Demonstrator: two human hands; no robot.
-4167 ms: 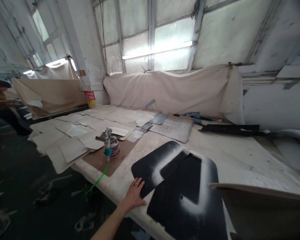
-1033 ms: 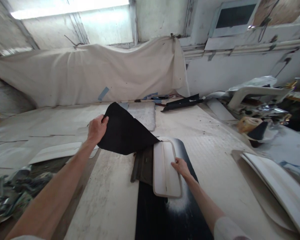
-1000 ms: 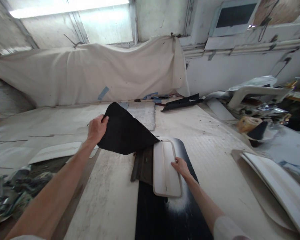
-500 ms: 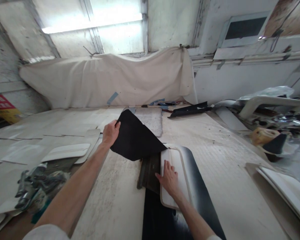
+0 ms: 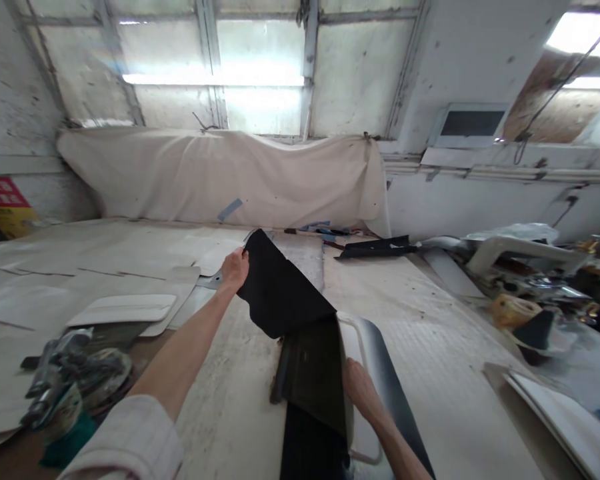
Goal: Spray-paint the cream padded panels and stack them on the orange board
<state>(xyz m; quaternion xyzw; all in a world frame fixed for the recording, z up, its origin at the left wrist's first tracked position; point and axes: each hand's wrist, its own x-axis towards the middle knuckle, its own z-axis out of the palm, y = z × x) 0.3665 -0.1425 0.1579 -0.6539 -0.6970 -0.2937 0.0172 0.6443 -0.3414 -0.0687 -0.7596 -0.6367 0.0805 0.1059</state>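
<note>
My left hand pinches the far left corner of a black sheet, holding it raised and slanted above the table. The sheet's right corner reaches the top of a white panel with a rounded raised border. My right hand is closed at the panel's left side, on a thin light edge that stands raised; its fingertips are partly hidden. Left of that edge shows a dark olive, flat surface. Beneath lies a long black board with a grey, sprayed-looking right side.
Metal spray-gun-like tools lie at the left near a white panel. Stacked white boards lie at the right. A sewing machine and a thread cone stand at the back right. Folded black material lies at the back.
My right hand has gone from lying flat on the white panel to gripping at its left side, where an edge is now lifted. My left hand still holds the black sheet. The view has tilted up.
</note>
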